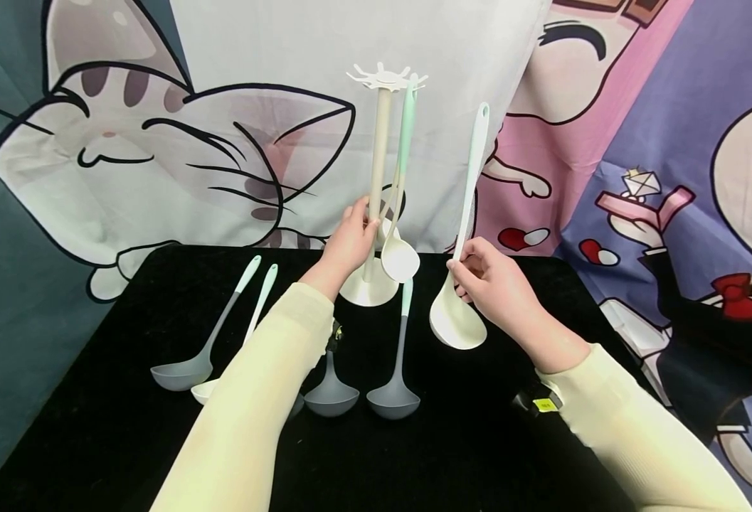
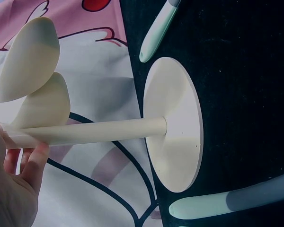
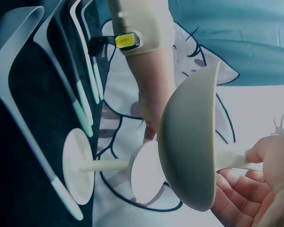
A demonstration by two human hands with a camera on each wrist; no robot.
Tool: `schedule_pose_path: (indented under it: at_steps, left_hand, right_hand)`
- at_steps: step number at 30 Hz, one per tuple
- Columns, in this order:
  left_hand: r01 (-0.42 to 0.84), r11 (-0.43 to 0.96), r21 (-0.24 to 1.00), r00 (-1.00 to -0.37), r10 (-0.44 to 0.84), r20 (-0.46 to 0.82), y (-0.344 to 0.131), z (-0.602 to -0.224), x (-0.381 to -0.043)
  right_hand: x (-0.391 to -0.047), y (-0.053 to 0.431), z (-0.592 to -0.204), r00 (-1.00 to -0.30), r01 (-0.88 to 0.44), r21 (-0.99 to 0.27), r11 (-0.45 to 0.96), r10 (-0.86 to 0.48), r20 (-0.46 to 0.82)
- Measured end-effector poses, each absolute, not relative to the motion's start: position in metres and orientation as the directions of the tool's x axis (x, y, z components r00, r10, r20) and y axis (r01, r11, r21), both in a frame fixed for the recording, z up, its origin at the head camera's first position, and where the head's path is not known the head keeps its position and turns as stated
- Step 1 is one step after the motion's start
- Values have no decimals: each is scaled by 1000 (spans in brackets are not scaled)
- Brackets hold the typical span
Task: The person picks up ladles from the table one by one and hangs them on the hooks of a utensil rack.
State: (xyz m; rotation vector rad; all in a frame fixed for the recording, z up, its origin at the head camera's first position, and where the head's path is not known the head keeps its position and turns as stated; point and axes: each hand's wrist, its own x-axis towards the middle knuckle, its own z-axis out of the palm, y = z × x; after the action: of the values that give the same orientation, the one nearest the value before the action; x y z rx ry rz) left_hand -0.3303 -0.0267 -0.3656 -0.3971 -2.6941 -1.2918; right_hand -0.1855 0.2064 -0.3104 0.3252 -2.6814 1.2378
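My left hand [image 1: 348, 245] grips the pole of a cream utensil stand [image 1: 382, 135], which has a round base and a ring of hooks on top. Two cream ladles hang from the hooks; the nearer ladle [image 1: 400, 259] has a mint handle and partly covers the other. To the right of the stand, my right hand [image 1: 497, 281] pinches a larger cream ladle [image 1: 457, 320] low on its handle, just above the bowl. This ladle is upright, bowl down, raised off the table and apart from the stand. In the right wrist view its bowl [image 3: 187, 146] hides part of the stand.
On the black tabletop [image 1: 465, 455] lie several ladles with mint handle ends: a grey ladle [image 1: 183, 373] at left, a white ladle [image 1: 204, 390] partly behind my left sleeve, and grey ladles [image 1: 395, 400] in front of the stand. A printed cartoon cloth [image 1: 254, 43] hangs behind.
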Motion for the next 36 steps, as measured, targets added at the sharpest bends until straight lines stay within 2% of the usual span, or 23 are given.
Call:
schedule_pose_path:
  at_steps: [7, 19, 36]
  left_hand:
    - [288, 604, 743, -958, 175, 229, -27, -366, -330]
    - [312, 610, 729, -950, 179, 257, -26, -367, -332]
    - [301, 615, 729, -954, 177, 244, -27, -368, -333]
  right_hand:
    - [-184, 191, -298, -950, -307, -700, 645, -163, 267]
    - [-180, 170, -289, -904, -415, -542, 731, -266, 334]
    - [-186, 152, -286, -894, -442, -536, 720, -305, 328]
